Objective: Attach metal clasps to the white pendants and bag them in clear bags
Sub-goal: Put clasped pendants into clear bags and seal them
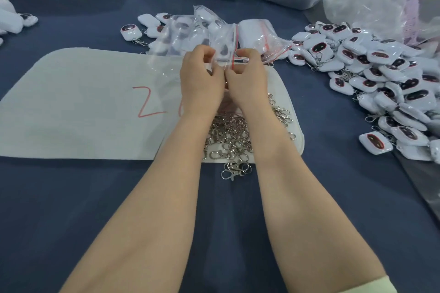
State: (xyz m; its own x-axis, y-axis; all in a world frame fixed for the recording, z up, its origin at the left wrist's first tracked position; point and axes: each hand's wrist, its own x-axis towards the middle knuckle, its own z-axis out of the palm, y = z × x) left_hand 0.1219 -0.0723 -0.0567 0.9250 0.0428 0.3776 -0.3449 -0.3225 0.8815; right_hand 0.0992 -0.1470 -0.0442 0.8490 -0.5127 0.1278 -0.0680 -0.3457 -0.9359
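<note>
both hands' fingers (209, 53) pinching clear bag (225, 40), clasps (232, 137) below

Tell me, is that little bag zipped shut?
Cannot tell. The left hand and right hand pinch the clear bag at its red zip strip, and fingers cover it.

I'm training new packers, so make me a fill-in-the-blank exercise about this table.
1. The left hand and right hand pinch a clear bag whose zip stripe is ____.
2. The digit fully visible on the white sheet is ____.
3. The big pendant pile lies on the person's ____ side.
Answers: red; 2; right.
</note>
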